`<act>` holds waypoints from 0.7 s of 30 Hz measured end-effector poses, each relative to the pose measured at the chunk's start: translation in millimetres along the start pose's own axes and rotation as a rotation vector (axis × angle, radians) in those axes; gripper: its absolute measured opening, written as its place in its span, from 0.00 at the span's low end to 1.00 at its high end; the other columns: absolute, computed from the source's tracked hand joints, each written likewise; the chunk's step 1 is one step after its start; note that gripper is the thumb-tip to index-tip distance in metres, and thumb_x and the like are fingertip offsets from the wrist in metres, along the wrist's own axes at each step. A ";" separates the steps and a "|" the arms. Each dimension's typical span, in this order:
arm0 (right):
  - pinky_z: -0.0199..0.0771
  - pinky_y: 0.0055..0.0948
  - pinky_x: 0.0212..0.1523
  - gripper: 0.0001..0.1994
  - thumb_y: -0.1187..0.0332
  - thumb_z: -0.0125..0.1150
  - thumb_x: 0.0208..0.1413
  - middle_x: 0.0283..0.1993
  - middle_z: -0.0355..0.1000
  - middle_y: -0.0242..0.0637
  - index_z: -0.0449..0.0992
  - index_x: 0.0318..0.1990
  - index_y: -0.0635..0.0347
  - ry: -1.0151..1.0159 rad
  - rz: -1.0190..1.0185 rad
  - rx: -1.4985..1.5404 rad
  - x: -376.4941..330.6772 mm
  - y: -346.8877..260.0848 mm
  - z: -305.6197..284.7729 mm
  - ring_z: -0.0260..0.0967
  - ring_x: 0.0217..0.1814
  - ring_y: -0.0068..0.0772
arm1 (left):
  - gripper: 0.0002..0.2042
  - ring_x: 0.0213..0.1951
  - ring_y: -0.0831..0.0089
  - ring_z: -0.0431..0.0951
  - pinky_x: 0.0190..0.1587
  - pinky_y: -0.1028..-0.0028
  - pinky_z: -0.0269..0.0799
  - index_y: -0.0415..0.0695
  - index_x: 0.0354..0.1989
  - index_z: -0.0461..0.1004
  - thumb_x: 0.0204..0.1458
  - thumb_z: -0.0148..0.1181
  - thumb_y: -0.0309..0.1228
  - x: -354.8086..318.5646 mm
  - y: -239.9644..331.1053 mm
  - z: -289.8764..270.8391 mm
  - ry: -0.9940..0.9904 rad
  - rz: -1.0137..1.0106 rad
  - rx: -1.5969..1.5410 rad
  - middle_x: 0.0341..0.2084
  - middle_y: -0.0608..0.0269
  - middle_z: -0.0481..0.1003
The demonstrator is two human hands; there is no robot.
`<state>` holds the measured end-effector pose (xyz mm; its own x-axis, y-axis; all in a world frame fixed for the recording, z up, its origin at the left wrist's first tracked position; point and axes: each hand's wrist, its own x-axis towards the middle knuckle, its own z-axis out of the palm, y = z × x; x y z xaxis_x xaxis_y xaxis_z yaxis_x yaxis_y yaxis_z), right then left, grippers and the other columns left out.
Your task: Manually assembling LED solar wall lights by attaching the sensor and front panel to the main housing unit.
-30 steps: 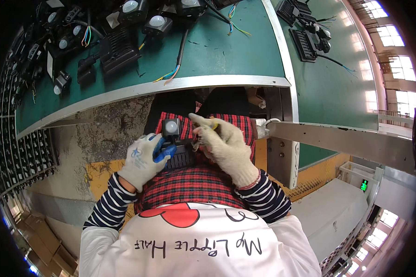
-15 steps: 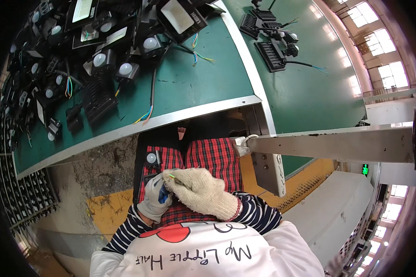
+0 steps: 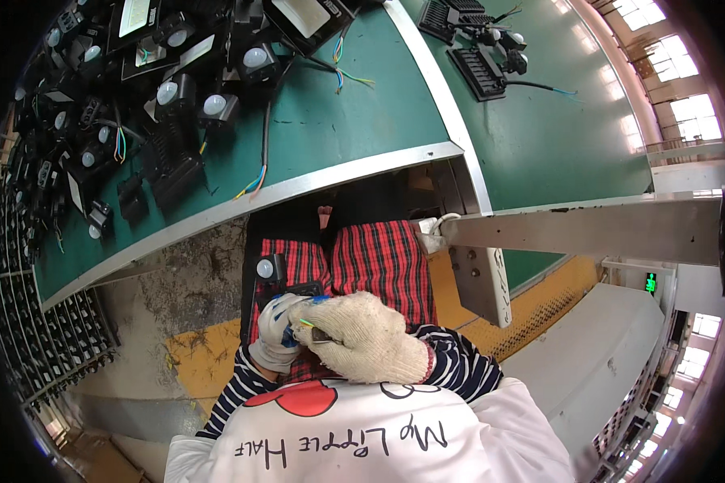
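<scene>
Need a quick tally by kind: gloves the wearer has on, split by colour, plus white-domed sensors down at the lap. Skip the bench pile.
White-and-blue glove (left hand): 1
Cream knit glove (right hand): 1
Black sensor with white dome, at the lap: 1
Total: 3

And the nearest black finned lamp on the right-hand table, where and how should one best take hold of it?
Probably by its flat finned body, gripping across opposite edges, coming from the left: that side looks free, while the cable trails off to the right.
</scene>
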<state>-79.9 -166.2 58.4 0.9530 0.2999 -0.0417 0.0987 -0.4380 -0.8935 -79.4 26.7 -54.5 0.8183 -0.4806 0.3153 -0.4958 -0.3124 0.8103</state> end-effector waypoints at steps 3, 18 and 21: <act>0.76 0.35 0.30 0.11 0.65 0.59 0.55 0.29 0.76 0.47 0.79 0.39 0.62 -0.116 0.092 -0.039 3.5 -9.9 -8.2 0.77 0.29 0.44 | 0.19 0.39 0.53 0.79 0.44 0.61 0.75 0.40 0.39 0.78 0.37 0.71 0.33 0.9 -0.1 3.7 0.034 0.031 0.025 0.35 0.54 0.78; 0.64 0.13 0.24 0.12 0.67 0.51 0.67 0.30 0.73 0.29 0.76 0.47 0.67 0.359 0.199 0.919 -2.0 -37.7 -88.5 0.63 0.23 0.11 | 0.19 0.39 0.52 0.76 0.49 0.58 0.71 0.40 0.49 0.77 0.46 0.59 0.30 127.6 95.9 -24.7 -0.014 0.090 0.117 0.37 0.53 0.79; 0.61 0.13 0.22 0.13 0.62 0.53 0.66 0.29 0.73 0.28 0.77 0.43 0.64 0.377 0.173 0.932 7.0 -17.3 -98.3 0.62 0.21 0.09 | 0.17 0.38 0.55 0.77 0.46 0.65 0.72 0.40 0.50 0.76 0.52 0.56 0.28 138.2 96.9 -27.8 -0.192 -0.079 -0.082 0.38 0.51 0.79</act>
<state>-46.8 -239.9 117.5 0.9770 -0.0616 -0.2040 -0.1581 0.4322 -0.8878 -6.2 -47.2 81.3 0.7793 -0.6071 0.1554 -0.4002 -0.2913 0.8689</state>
